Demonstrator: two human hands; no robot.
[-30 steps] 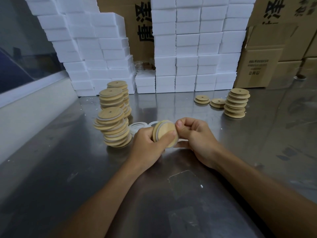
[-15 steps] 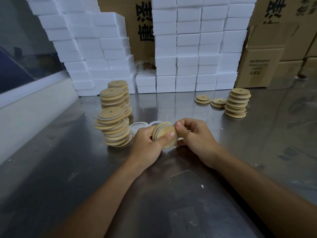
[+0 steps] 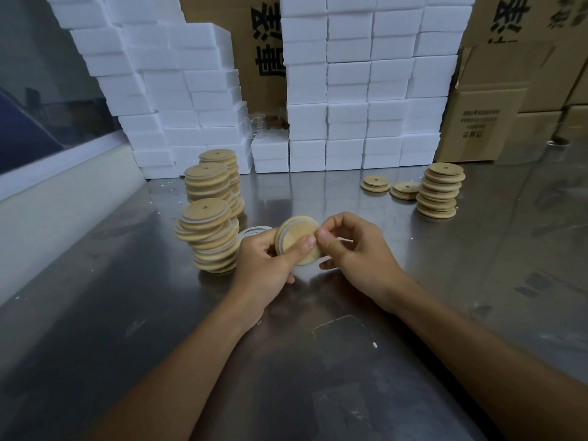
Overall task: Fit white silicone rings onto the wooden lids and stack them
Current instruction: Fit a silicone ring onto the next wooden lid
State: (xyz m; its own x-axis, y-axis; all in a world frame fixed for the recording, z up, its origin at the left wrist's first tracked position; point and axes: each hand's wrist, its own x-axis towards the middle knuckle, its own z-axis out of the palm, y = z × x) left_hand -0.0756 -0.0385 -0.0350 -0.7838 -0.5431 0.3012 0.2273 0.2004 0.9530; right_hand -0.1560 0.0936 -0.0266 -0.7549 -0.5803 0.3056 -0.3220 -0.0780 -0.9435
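Steel table [image 3: 318, 377]: ringed lid stacks [image 3: 208, 237] left, bare lid stack [image 3: 440, 190] right, loose rings [image 3: 254, 232] centre, white boxes [image 3: 350, 122] and cartons [image 3: 477, 122] at back.

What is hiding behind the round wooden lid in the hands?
Behind the wooden lid, loose white silicone rings lie on the metal table. Only their edges peek out beside the left hand and right hand; the rest is covered.
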